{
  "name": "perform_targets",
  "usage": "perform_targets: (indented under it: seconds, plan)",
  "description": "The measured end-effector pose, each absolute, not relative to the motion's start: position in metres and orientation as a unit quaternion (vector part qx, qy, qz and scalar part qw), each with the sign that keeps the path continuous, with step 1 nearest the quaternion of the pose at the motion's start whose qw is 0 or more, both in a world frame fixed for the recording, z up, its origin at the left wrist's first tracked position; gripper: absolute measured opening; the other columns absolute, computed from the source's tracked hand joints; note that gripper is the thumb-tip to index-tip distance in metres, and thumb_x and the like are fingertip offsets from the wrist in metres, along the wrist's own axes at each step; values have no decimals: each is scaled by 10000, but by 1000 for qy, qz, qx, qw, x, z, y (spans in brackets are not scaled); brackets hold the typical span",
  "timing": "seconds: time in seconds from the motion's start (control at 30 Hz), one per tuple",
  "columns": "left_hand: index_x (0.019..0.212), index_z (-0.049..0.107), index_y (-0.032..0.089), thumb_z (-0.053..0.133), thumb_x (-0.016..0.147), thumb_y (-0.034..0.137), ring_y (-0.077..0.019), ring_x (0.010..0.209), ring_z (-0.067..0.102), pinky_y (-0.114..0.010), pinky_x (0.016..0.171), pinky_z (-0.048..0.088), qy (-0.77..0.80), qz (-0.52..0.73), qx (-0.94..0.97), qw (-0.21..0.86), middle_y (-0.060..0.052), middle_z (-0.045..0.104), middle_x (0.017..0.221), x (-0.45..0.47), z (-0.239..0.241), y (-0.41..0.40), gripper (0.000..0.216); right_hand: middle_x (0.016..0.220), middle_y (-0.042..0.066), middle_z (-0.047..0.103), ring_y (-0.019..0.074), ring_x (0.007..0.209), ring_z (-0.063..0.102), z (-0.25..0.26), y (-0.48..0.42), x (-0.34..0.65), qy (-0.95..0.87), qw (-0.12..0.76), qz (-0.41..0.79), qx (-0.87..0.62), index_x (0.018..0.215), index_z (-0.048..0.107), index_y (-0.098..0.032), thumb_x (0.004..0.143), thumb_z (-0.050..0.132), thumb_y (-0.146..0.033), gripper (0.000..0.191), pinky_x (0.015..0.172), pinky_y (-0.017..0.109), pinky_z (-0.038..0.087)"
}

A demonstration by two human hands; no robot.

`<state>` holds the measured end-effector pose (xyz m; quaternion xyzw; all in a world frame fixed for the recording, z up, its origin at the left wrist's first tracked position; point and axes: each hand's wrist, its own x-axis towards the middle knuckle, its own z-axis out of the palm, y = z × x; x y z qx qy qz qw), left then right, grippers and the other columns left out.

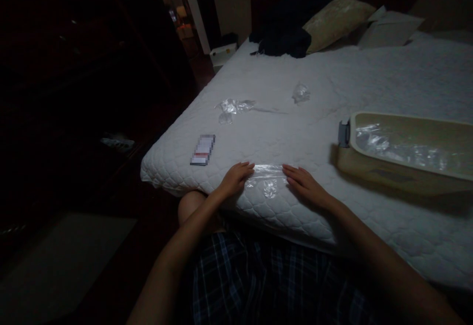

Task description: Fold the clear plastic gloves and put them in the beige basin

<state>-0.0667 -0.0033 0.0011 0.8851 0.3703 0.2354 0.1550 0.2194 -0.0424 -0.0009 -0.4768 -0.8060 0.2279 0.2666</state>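
A clear plastic bag (pixel 268 172) lies folded on the white quilted mattress near its front edge. At the bag's left end rests my left hand (pixel 235 178), palm down, with its fingers stretched flat on the plastic. My right hand (pixel 303 183) lies over the right end, its fingers also straight and pointing inward. Between the two hands the bag is smoothed into a narrow strip, and a loose crinkled part hangs toward me. My fingertips hide the bag's two ends.
A phone (pixel 203 150) lies left of my hands. To the right stands a beige plastic bin (pixel 388 174) holding clear plastic. Crumpled clear bags (pixel 232 107) lie farther back on the mattress (pixel 266 76). Dark cloth (pixel 286 34) and a pillow (pixel 338 19) are at the far end.
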Motion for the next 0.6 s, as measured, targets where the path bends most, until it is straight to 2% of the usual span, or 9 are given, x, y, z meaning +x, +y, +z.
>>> perform_targets:
  seconds: [0.2, 0.27, 0.4, 0.6]
  plan:
    - [1039, 614, 181, 481, 721, 103, -223, 1184, 461, -460, 987, 354, 356, 255, 890, 125, -77, 580, 1193, -67, 0, -3, 354, 1131, 74, 577, 204, 1052, 539, -2, -41, 220, -701, 411, 291, -505, 996, 644, -233, 840, 478, -347, 254, 921, 404, 427]
    - [988, 632, 175, 502, 734, 134, -220, 1147, 493, -442, 964, 380, 360, 278, 882, 119, -83, 600, 1160, -66, -1, -3, 288, 1057, 67, 594, 202, 1002, 558, -4, -39, 221, -690, 425, 289, -510, 939, 656, -234, 817, 515, -336, 213, 899, 403, 440]
    - [888, 651, 170, 533, 773, 216, -195, 1035, 556, -381, 902, 433, 403, 311, 853, 111, -96, 612, 1118, -61, 2, -5, 171, 1038, 66, 590, 200, 981, 561, -8, -37, 220, -692, 419, 291, -510, 885, 661, -229, 797, 540, -319, 175, 877, 395, 449]
    - [1017, 593, 162, 528, 791, 274, -198, 980, 533, -348, 851, 436, 492, 295, 816, 72, -98, 590, 1033, -53, 17, -19, 260, 935, 69, 629, 198, 864, 591, -2, -36, 219, -627, 444, 320, -554, 916, 630, -198, 758, 570, -390, 256, 803, 378, 471]
